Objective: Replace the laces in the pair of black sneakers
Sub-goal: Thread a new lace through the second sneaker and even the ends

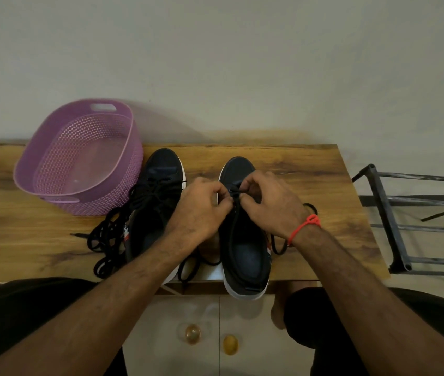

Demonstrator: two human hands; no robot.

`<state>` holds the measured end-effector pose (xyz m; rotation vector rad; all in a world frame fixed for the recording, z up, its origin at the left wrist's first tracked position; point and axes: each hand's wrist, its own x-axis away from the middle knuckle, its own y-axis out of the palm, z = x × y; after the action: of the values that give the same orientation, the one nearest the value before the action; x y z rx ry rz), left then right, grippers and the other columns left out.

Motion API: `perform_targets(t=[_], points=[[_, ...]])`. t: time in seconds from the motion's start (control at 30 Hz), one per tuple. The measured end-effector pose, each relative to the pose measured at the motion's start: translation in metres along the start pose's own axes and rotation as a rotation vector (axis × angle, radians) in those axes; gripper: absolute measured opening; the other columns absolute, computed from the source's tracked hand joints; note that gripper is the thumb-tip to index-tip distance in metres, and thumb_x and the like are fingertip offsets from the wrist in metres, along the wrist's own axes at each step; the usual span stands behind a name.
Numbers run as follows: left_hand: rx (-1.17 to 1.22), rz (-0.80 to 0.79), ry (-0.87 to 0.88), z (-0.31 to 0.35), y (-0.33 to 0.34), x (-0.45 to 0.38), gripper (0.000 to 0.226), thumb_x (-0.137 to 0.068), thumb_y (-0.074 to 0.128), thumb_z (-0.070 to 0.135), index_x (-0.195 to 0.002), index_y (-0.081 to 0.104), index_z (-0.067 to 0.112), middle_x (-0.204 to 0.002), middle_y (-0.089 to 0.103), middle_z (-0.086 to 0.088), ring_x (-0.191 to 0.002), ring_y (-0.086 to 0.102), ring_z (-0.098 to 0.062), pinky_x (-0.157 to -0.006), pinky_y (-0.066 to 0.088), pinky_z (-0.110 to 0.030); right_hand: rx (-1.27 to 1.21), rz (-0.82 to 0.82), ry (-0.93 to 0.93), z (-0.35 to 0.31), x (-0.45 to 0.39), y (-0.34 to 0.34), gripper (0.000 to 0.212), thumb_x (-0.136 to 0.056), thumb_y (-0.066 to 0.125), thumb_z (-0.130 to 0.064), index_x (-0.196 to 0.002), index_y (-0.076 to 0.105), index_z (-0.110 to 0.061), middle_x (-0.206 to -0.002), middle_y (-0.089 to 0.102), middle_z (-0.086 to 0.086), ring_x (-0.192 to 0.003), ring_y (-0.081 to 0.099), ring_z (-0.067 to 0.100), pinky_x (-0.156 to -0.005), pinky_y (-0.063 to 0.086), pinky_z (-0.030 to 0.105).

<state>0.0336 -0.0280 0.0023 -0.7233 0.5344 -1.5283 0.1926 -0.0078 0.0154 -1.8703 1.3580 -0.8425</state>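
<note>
Both hands' (202, 204) (269, 202) pinch: lace (235, 198), R sneaker (245, 248) toe-end.

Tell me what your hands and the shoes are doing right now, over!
Left hand and right hand both pinching the black lace near the right sneaker's toe. Left sneaker loosely laced, loose laces piled beside it. Nothing blocking.

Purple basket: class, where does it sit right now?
The purple basket sits at the wooden table's back left, against the wall, beside the left sneaker.
</note>
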Motion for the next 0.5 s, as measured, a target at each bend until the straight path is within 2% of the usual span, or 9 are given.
perform_targets(t=[0.03, 0.1, 0.17, 0.2, 0.27, 0.33, 0.4, 0.47, 0.5], points=[[-0.088, 0.022, 0.033, 0.000, -0.002, 0.001, 0.004, -0.094, 0.067, 0.035, -0.095, 0.068, 0.031, -0.128, 0.054, 0.009, -0.125, 0.046, -0.018, -0.101, 0.043, -0.036, -0.017, 0.006, -0.005, -0.001, 0.001, -0.001, 0.018, -0.083, 0.049, -0.052, -0.096, 0.052, -0.041, -0.103, 0.054, -0.009, -0.101, 0.053, 0.018, -0.088, 0.051, 0.046], [-0.286, 0.065, 0.085, 0.003, -0.008, 0.004, 0.013, -0.095, 0.062, 0.041, -0.104, 0.067, 0.034, -0.149, 0.041, 0.013, -0.141, 0.027, -0.026, -0.110, 0.029, -0.050, -0.015, -0.027, -0.018, -0.003, 0.002, -0.003, 0.030, -0.082, 0.045, -0.058, -0.105, 0.058, -0.042, -0.110, 0.054, -0.007, -0.109, 0.049, 0.020, -0.093, 0.048, 0.048], [-0.249, 0.116, 0.120, 0.006, -0.016, 0.005, 0.010, -0.097, 0.059, 0.039, -0.104, 0.064, 0.034, -0.147, 0.047, 0.013, -0.135, 0.039, -0.023, -0.110, 0.030, -0.052, 0.056, -0.093, -0.016, -0.003, 0.004, -0.003, 0.033, -0.091, 0.051, -0.055, -0.117, 0.061, -0.037, -0.121, 0.051, -0.003, -0.119, 0.041, 0.023, -0.100, 0.041, 0.048], [-0.149, 0.142, 0.140, 0.007, -0.021, 0.005, 0.006, -0.099, 0.057, 0.036, -0.101, 0.061, 0.033, -0.138, 0.057, 0.011, -0.119, 0.053, -0.016, -0.108, 0.038, -0.051, 0.107, -0.113, -0.012, -0.002, 0.005, -0.002, 0.036, -0.092, 0.052, -0.055, -0.122, 0.060, -0.036, -0.125, 0.048, -0.002, -0.121, 0.038, 0.024, -0.103, 0.038, 0.046], [0.092, 0.206, 0.143, 0.013, -0.029, 0.006, 0.007, -0.102, 0.053, 0.031, -0.097, 0.056, 0.029, -0.116, 0.070, 0.009, -0.091, 0.063, -0.002, -0.095, 0.054, -0.042, 0.173, -0.138, 0.000, -0.003, 0.007, -0.001, 0.041, -0.091, 0.053, -0.056, -0.127, 0.057, -0.037, -0.131, 0.043, -0.002, -0.125, 0.034, 0.025, -0.105, 0.035, 0.044], [0.469, 0.275, 0.082, 0.020, -0.038, 0.003, 0.011, -0.107, 0.045, 0.026, -0.100, 0.053, 0.023, -0.104, 0.076, 0.005, -0.095, 0.071, -0.006, -0.092, 0.057, -0.039, 0.191, -0.151, 0.016, -0.004, 0.006, 0.000, 0.042, -0.090, 0.055, -0.057, -0.128, 0.055, -0.040, -0.132, 0.041, -0.001, -0.126, 0.032, 0.025, -0.107, 0.033, 0.044], [0.972, 0.345, 0.058, 0.027, -0.055, -0.001, 0.014, -0.110, 0.038, 0.020, -0.101, 0.049, 0.016, -0.094, 0.077, -0.004, -0.098, 0.074, -0.021, -0.092, 0.058, -0.040, 0.201, -0.157, 0.026, -0.003, 0.006, 0.000, 0.041, -0.089, 0.056, -0.057, -0.127, 0.054, -0.043, -0.130, 0.040, -0.001, -0.125, 0.032, 0.026, -0.108, 0.032, 0.045], [1.324, 0.396, 0.107, 0.027, -0.073, -0.004, 0.013, -0.110, 0.038, 0.019, -0.101, 0.047, 0.013, -0.080, 0.068, -0.005, -0.085, 0.072, -0.025, -0.082, 0.059, -0.039, 0.202, -0.151, 0.026, -0.003, 0.006, 0.000, 0.039, -0.088, 0.056, -0.056, -0.126, 0.055, -0.044, -0.127, 0.039, -0.001, -0.124, 0.032, 0.026, -0.106, 0.032, 0.044], [1.369, 0.415, 0.109, 0.024, -0.078, -0.006, 0.013, -0.109, 0.040, 0.019, -0.101, 0.048, 0.014, -0.075, 0.060, -0.001, -0.073, 0.066, -0.018, -0.072, 0.057, -0.034, 0.202, -0.150, 0.025, -0.003, 0.006, -0.001, 0.038, -0.089, 0.056, -0.055, -0.125, 0.055, -0.044, -0.126, 0.039, -0.001, -0.123, 0.032, 0.025, -0.105, 0.032, 0.044]])
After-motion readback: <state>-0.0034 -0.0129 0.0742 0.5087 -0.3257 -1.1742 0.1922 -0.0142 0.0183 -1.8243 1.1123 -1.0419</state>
